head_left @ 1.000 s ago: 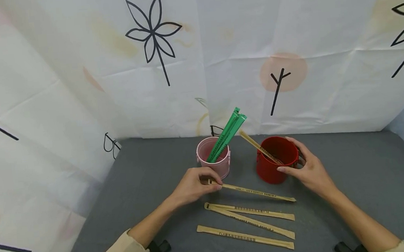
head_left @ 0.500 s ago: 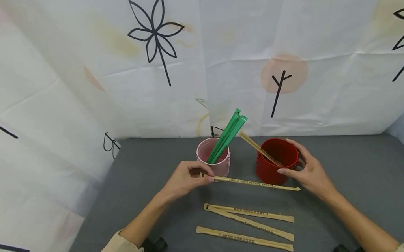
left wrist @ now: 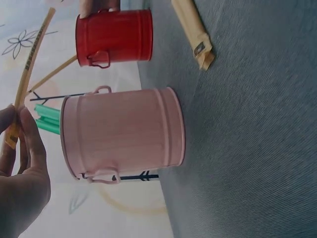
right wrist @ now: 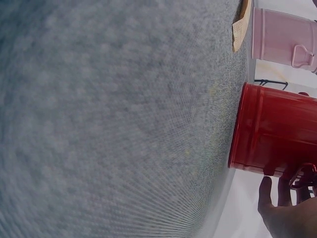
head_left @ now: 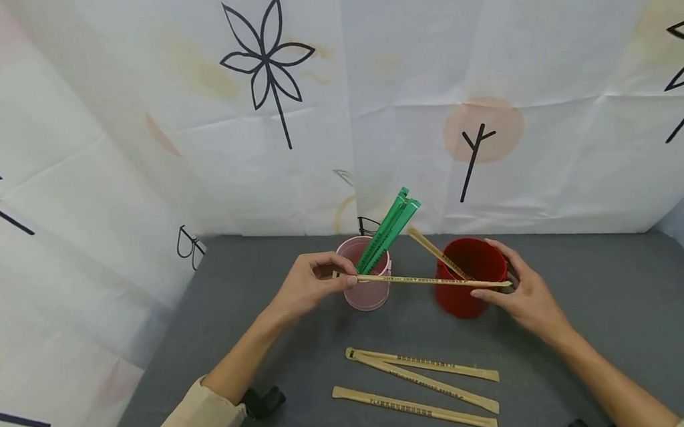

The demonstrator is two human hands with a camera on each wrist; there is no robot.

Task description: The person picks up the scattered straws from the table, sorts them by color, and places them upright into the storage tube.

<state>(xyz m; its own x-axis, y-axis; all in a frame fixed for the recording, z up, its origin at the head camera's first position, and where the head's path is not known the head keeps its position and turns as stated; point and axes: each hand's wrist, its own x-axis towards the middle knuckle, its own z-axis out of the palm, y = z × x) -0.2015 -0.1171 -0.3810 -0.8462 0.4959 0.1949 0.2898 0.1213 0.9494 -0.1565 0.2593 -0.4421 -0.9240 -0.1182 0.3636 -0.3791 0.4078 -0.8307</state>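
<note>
My left hand (head_left: 307, 288) pinches one end of a tan paper-wrapped straw (head_left: 410, 279). The straw lies nearly level in the air, crossing in front of the pink pail (head_left: 365, 297) and the red pail (head_left: 459, 303); its far end overlaps my right thumb in the head view. My right hand (head_left: 526, 296) grips the red pail by its right side, thumb at the front of the rim and fingers around the side handle. Another tan straw (head_left: 432, 246) leans inside the red pail. Several green-wrapped straws (head_left: 387, 231) stand tilted in the pink one.
On the grey tabletop (head_left: 250, 274), nearer me, lie 3 more tan wrapped straws: one (head_left: 414, 409) in front, two behind it, an upper (head_left: 450, 366) and a lower (head_left: 436, 385), meeting at their left ends. A patterned white cloth (head_left: 391, 69) hangs behind.
My left hand has raised the straw from just above the table up to the height of the pail rims. My right hand stays on the red pail.
</note>
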